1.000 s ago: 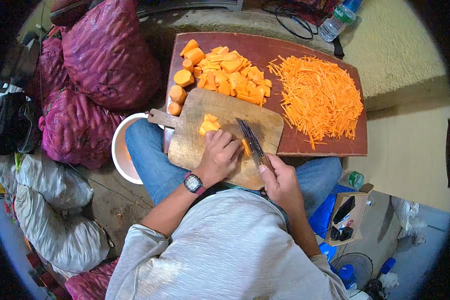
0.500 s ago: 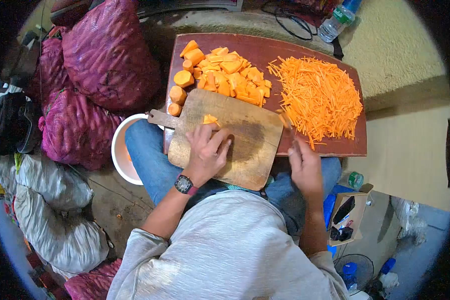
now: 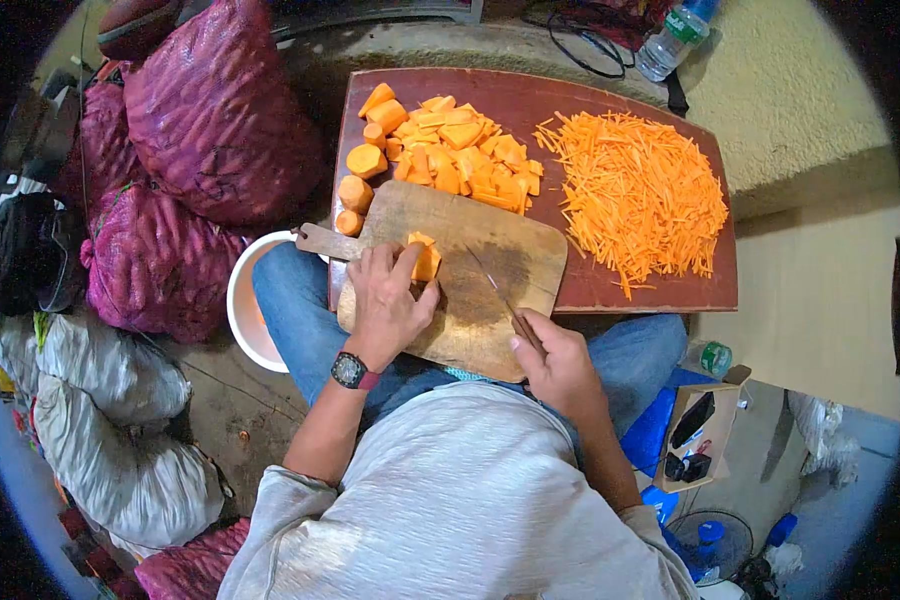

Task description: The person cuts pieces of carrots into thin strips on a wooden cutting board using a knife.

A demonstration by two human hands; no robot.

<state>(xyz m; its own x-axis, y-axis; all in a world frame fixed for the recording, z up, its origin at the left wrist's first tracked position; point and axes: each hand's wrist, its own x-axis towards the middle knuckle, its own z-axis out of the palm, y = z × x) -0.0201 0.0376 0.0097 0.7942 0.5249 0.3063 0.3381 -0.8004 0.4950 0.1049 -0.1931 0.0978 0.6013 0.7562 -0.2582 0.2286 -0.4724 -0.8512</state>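
A wooden cutting board (image 3: 510,330) lies across my lap and the near edge of the low table. On its left half, my left hand (image 3: 388,305) has its fingertips pressed on a small stack of carrot slices (image 3: 426,258). My right hand (image 3: 562,362) grips a knife (image 3: 510,308) by its handle, with the blade pointing up and left over the board, apart from the slices. Beyond the board are a heap of carrot slices and chunks (image 3: 460,140) and, to the right, a large pile of carrot shreds (image 3: 645,195).
The dark red tabletop (image 3: 595,292) carries the carrots. At my left knee stands a white basin (image 3: 238,310). Purple mesh sacks (image 3: 220,120) and white sacks (image 3: 120,450) fill the left side. A plastic bottle (image 3: 673,42) lies at the back; an open cardboard box (image 3: 700,440) is at right.
My right hand has brought the knife from the board's right edge back left over the board. My left hand has shifted slightly left, and the carrot slices under it show more.
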